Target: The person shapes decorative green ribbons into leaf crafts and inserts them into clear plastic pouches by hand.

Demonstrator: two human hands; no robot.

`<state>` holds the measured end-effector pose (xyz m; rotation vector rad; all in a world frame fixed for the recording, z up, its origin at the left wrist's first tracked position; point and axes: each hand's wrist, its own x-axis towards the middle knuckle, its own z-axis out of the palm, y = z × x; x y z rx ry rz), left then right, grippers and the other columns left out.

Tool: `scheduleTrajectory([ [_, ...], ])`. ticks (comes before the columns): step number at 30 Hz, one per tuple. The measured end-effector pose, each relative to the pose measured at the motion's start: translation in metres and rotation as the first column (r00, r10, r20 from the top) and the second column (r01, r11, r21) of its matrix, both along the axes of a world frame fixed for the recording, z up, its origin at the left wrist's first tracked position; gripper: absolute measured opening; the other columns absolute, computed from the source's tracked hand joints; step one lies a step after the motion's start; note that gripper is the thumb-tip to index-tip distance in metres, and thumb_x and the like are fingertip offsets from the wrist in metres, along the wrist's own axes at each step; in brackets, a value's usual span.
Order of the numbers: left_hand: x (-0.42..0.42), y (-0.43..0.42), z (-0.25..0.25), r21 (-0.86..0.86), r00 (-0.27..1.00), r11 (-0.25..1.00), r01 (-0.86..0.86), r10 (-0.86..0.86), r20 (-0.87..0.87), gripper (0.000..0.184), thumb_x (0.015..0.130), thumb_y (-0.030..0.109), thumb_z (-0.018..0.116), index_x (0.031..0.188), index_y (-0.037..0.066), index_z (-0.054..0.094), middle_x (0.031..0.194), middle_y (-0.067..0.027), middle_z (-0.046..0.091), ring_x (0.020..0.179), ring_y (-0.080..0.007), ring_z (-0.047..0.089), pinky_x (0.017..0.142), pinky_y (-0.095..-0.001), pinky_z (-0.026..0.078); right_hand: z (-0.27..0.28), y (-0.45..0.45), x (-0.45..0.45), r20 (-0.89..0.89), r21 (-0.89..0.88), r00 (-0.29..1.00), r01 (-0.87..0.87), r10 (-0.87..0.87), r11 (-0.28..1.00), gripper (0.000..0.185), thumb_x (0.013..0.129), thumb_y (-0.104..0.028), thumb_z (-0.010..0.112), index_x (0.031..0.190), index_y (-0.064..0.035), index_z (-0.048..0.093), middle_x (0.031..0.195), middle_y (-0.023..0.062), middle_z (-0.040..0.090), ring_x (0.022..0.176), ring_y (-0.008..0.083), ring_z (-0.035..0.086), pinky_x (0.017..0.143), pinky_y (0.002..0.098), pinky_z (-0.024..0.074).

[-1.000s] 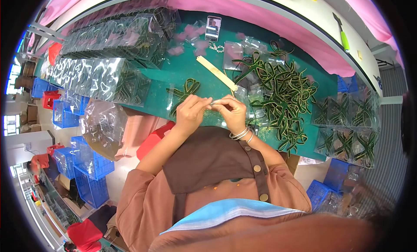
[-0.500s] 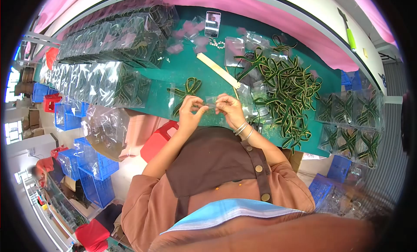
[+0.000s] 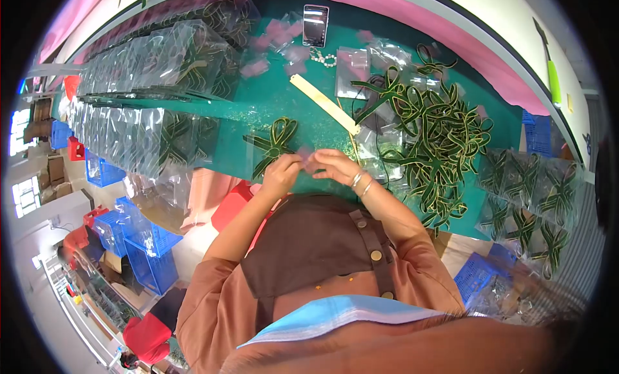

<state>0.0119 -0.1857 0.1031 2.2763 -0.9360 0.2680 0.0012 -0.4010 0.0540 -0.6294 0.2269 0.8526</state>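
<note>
two hands, one phone, one pale strip, one green-handled tool, six bagged bows at right

No txt, labels, brands, nos. or signs legible.

Bright; glare on clear bags; heavy fisheye dist. w/ blk corners

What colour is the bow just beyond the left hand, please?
The bow is dark green with yellowish edging; see the head view.
</note>
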Motion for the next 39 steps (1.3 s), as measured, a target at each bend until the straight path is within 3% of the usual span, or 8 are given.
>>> scheduleTrajectory([
  [4, 0.011, -0.008, -0.014, 0.088, 0.984, 0.996, 0.017, -0.001, -0.178, 0.021, 0.073, 0.002, 0.069, 0.094, 0.005, 0.063, 0.106, -0.0107, 0.061, 0.093, -0.0289, 0.063, 0.074, -0.0373, 0.054, -0.042, 0.01, 0.015, 0.025, -0.043, 0.991, 0.131, -0.13, 0.99, 0.021, 0.095, -0.024, 0.062, 0.106, -0.0053, 0.062, 0.105, 0.0064, 0.065, 0.099, 0.0172, 0.063, 0.083, 0.0365, 0.0523],
  [6, 0.029, -0.022, -0.004, 0.125, 0.922, 0.929, -0.348, 0.363, -0.133, 0.055, 0.072, 0.007, 0.077, 0.122, 0.004, 0.053, 0.125, -0.0212, 0.05, 0.113, -0.0389, 0.053, 0.093, -0.0455, 0.048, -0.064, 0.007, 0.034, 0.021, -0.064, 0.984, 0.178, -0.177, 0.982, 0.019, 0.095, -0.024, 0.062, 0.103, -0.0064, 0.063, 0.104, 0.0053, 0.065, 0.095, 0.0167, 0.063, 0.08, 0.036, 0.0529],
  [8, 0.048, -0.009, -0.033, 0.299, 0.795, 0.849, -0.436, 0.519, -0.314, 0.091, 0.07, 0.012, 0.081, 0.145, 0.01, 0.03, 0.135, -0.0272, 0.038, 0.126, -0.0447, 0.039, 0.104, -0.0494, 0.038, -0.089, 0.01, 0.051, 0.028, -0.21, 0.949, 0.312, -0.314, 0.927, 0.022, 0.095, -0.026, 0.063, 0.107, -0.0082, 0.062, 0.104, 0.0049, 0.066, 0.096, 0.0186, 0.063, 0.078, 0.0351, 0.0526],
  [10, 0.072, -0.009, -0.049, 0.43, 0.769, 0.805, -0.41, 0.558, -0.312, 0.1, 0.07, 0.016, 0.081, 0.15, 0.013, 0.021, 0.13, -0.0272, 0.045, 0.119, -0.0449, 0.048, 0.099, -0.0485, 0.044, -0.1, 0.021, 0.069, 0.058, -0.251, 0.95, 0.312, -0.308, 0.916, 0.022, 0.095, -0.029, 0.061, 0.106, -0.0094, 0.061, 0.105, 0.0046, 0.066, 0.094, 0.0187, 0.063, 0.073, 0.0345, 0.0526],
  [13, 0.096, -0.015, -0.067, 0.663, 0.509, 0.671, -0.332, 0.719, -0.473, 0.106, 0.067, 0.026, 0.083, 0.151, 0.017, 0.02, 0.12, -0.0278, 0.055, 0.103, -0.0453, 0.06, 0.088, -0.0496, 0.051, -0.112, 0.032, 0.088, 0.057, -0.38, 0.959, 0.277, -0.277, 0.882, 0.022, 0.097, -0.029, 0.056, 0.104, -0.0084, 0.06, 0.106, 0.0053, 0.066, 0.093, 0.0195, 0.063, 0.069, 0.0355, 0.0535],
  [22, 0.105, 0.0, -0.091, 0.674, 0.56, 0.633, -0.379, 0.737, -0.377, 0.07, 0.066, 0.018, 0.08, 0.127, 0.012, 0.047, 0.112, -0.0248, 0.06, 0.101, -0.0428, 0.061, 0.086, -0.0489, 0.051, -0.117, 0.042, 0.105, 0.078, -0.415, 0.984, 0.181, -0.163, 0.892, 0.03, 0.098, -0.034, 0.051, 0.109, -0.0059, 0.058, 0.105, 0.0072, 0.067, 0.084, 0.0201, 0.063, 0.062, 0.036, 0.0546],
  [30, 0.1, -0.003, -0.09, 0.66, 0.57, 0.638, -0.396, 0.735, -0.368, 0.063, 0.069, 0.014, 0.078, 0.123, 0.011, 0.047, 0.113, -0.0239, 0.055, 0.099, -0.0437, 0.06, 0.085, -0.0491, 0.051, -0.125, 0.046, 0.112, 0.154, -0.474, 0.983, 0.166, -0.103, 0.865, 0.037, 0.097, -0.035, 0.053, 0.111, -0.0004, 0.055, 0.1, 0.0095, 0.064, 0.068, 0.018, 0.064, 0.049, 0.0318, 0.0528],
  [39, 0.089, -0.007, -0.07, 0.609, 0.583, 0.653, -0.45, 0.731, -0.353, 0.059, 0.07, 0.013, 0.077, 0.121, 0.01, 0.047, 0.113, -0.0227, 0.055, 0.099, -0.0431, 0.06, 0.084, -0.048, 0.051, -0.117, 0.048, 0.109, 0.199, -0.449, 0.978, 0.141, -0.055, 0.882, 0.032, 0.101, -0.035, 0.046, 0.106, -0.0042, 0.054, 0.107, 0.0092, 0.068, 0.074, 0.0164, 0.063, 0.058, 0.029, 0.0511],
])
